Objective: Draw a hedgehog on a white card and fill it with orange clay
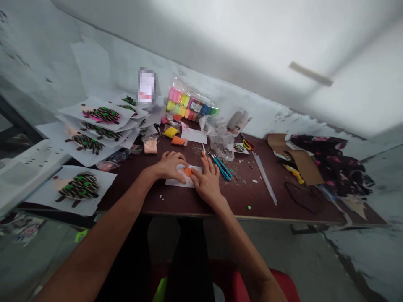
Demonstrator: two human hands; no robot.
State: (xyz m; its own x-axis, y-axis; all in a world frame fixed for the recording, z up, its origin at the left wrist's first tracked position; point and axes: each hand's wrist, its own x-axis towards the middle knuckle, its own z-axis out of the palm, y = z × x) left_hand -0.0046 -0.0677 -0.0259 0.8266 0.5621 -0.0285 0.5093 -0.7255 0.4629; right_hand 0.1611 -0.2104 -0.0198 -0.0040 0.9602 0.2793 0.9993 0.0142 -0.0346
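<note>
A small white paper [176,182] lies on the dark red table between my hands, with a flat orange piece [188,171] on it. My left hand [171,166] rests on the paper's left part, fingers spread and curved, the thumb beside the orange piece. From the right, my right hand [208,179] lies over the paper's edge with its fingers apart, and its thumb side is close to the orange piece. Neither hand visibly holds anything. Just beyond my right hand are teal-handled pliers [223,168] and an orange-handled tool [204,155].
Paper sheets with hedgehog figures [81,186] are stacked at the left. Behind are a pack of coloured clay [192,102], a yellow packet [170,132] and a plastic bag [220,136]. Clear sticks [265,179], scissors [248,144] and a yellow glue gun [294,173] lie right.
</note>
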